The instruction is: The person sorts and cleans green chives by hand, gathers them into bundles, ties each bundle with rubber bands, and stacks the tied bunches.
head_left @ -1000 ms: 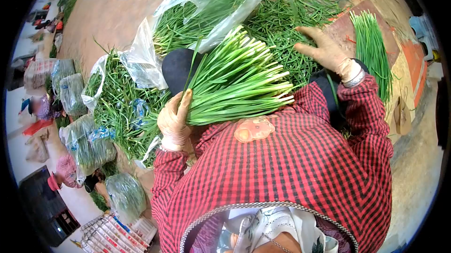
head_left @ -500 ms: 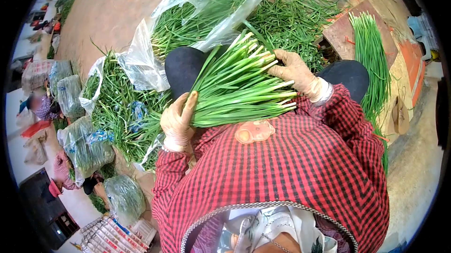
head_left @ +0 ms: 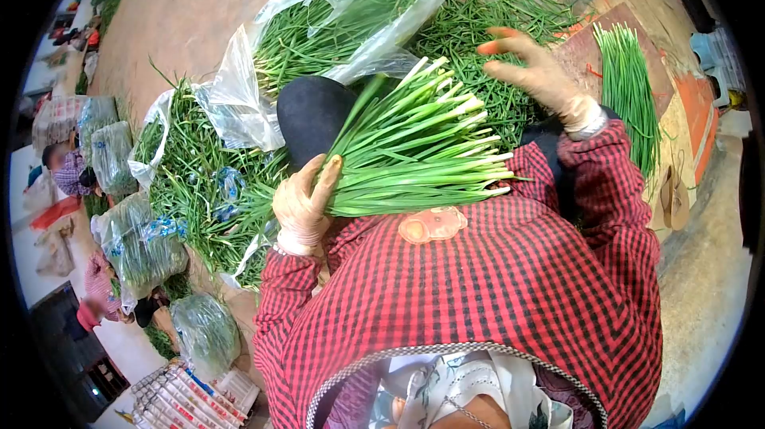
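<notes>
A loose bunch of garlic chives (head_left: 422,138) lies across my lap, its pale cut ends fanned toward the right. My left hand (head_left: 303,202), in a thin pale glove with a stained fingertip, grips the leafy side of the bunch. Apart from the bunch, up and to the right, my gloved right hand (head_left: 538,74) is raised with fingers spread and nothing visible in them. Its fingertips look orange and slightly blurred. Beneath that hand is a heap of loose green leaves (head_left: 470,27). A neat bundle of chives (head_left: 625,82) lies on a brown board (head_left: 578,54) at the right.
An open clear plastic bag (head_left: 259,31) of chives lies ahead of my knees. More loose leaves (head_left: 199,158) pile up at the left. Several filled bags (head_left: 143,246) and other people (head_left: 68,170) are farther left. Sandals (head_left: 676,198) sit at the right.
My right hand has let go of the cut ends and moved up and right, its fingers spreading. My left hand keeps its hold, and the cut ends now fan out more loosely.
</notes>
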